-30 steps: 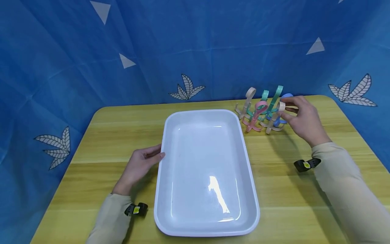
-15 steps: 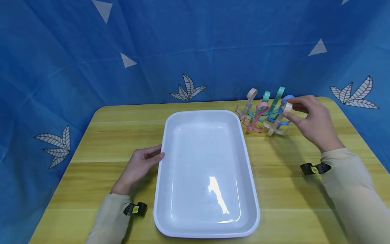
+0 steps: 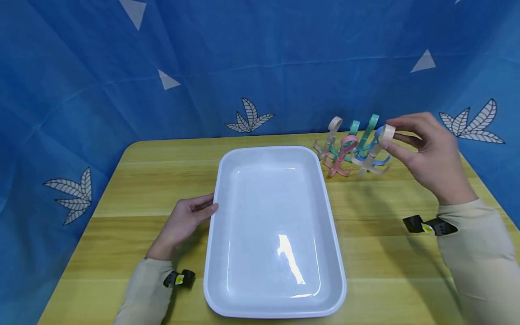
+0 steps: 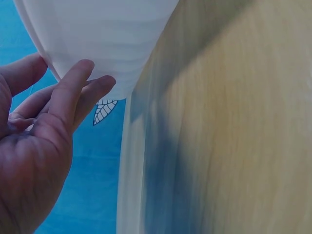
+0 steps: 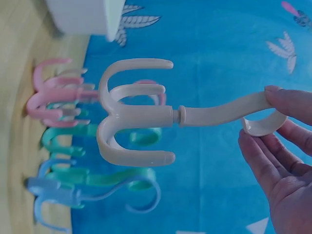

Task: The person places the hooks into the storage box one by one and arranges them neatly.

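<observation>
A cream plastic swivel hook hanger [image 5: 141,117], with several upturned prongs and a curved top hook, is held in my right hand [image 3: 436,155]. Thumb and fingers pinch its top hook, and in the right wrist view it hangs clear of the table. My left hand [image 3: 183,221] grips the left rim of a white rectangular tray [image 3: 215,253], thumb on the rim and fingers against the outer wall in the left wrist view. Beside the held hanger stand a pink hanger [image 3: 338,168], a blue hanger [image 5: 53,192], green hangers [image 3: 367,131] and another cream one [image 3: 331,135].
The wooden table [image 3: 154,171] carries the tray in the middle and the hangers at the back right. A blue patterned cloth [image 3: 284,67] hangs behind the table's back edge. Each wrist wears a black strap [image 3: 430,226].
My right hand has lifted the cream hanger up and slightly right, off its spot among the other hangers. My left hand and the tray have stayed in place.
</observation>
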`<action>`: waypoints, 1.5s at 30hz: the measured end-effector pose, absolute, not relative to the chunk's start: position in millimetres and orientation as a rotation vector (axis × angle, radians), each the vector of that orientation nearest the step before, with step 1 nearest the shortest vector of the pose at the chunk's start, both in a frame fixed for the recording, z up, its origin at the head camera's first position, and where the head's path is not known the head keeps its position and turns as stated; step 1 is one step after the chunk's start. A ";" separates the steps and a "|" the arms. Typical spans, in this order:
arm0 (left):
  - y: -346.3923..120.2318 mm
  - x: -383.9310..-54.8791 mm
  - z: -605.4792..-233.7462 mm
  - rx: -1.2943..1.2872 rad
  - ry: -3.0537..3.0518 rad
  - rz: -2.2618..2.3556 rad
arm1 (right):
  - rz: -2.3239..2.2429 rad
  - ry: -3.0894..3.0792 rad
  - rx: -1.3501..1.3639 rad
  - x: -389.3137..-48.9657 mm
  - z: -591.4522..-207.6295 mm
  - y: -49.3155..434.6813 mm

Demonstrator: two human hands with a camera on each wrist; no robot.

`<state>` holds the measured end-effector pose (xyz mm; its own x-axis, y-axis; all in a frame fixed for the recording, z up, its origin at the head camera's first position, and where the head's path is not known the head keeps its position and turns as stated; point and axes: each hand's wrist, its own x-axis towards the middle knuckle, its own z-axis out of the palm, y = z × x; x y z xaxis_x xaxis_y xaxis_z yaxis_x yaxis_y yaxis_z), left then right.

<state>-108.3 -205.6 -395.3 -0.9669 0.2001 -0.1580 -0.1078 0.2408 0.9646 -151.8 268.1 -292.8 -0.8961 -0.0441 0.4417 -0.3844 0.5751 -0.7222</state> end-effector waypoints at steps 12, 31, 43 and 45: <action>-207.2 -107.2 -394.7 0.087 2.242 1.798 | 1.221 -2.422 0.486 -147.6 -266.7 241.2; -208.8 -103.5 -397.3 0.074 2.212 1.806 | 1.337 -2.442 0.734 -174.2 -267.4 191.2; -208.6 -105.5 -397.7 0.095 2.219 1.797 | 1.429 -2.533 0.815 -184.5 -278.4 161.3; -208.3 -105.6 -397.8 0.109 2.217 1.800 | 1.451 -2.538 0.831 -185.8 -278.9 155.7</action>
